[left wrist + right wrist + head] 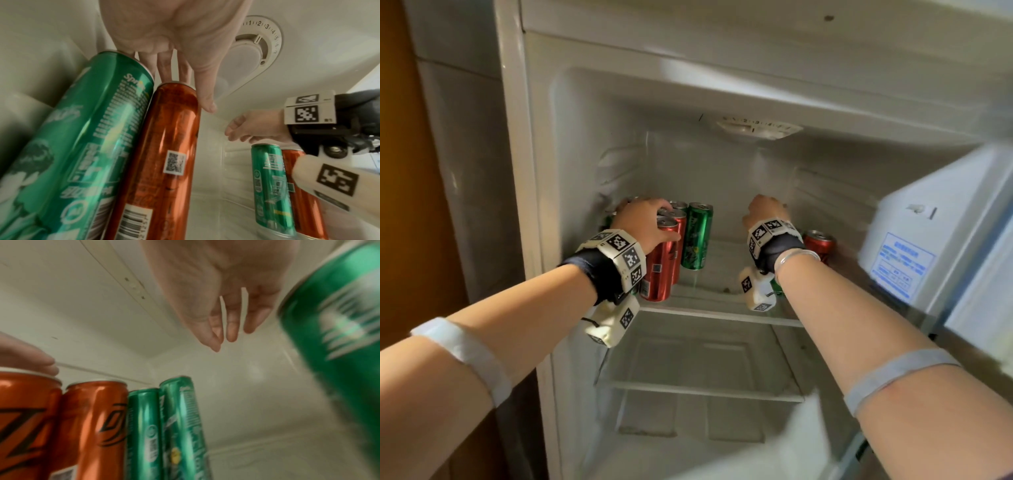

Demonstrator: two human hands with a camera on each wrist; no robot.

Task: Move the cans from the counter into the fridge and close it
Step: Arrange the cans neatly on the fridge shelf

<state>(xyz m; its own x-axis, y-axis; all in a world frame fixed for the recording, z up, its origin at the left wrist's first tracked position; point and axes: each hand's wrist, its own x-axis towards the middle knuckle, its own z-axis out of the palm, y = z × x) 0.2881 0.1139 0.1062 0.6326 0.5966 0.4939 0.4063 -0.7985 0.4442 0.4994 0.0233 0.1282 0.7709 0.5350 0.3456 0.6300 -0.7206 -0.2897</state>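
Observation:
The fridge stands open, and several red and green cans stand on its top glass shelf (722, 314). My left hand (645, 222) reaches from above and grips the top of the front red can (659, 270) (164, 154), fingers behind its rim and thumb at its side. A green can (92, 129) stands against that red can's left; another red can (678, 240) and a green can (697, 236) stand behind. My right hand (767, 209) (226, 334) hangs relaxed and holds nothing, above a green can (339, 321) (269, 186) and a red can (820, 243) at the shelf's right.
The open fridge door (914, 240) stands at the right with a blue label. A thermostat dial (756, 128) (259, 40) sits on the compartment's ceiling. A lower shelf (702, 390) lies beneath. The fridge's left wall is close to the left group of cans.

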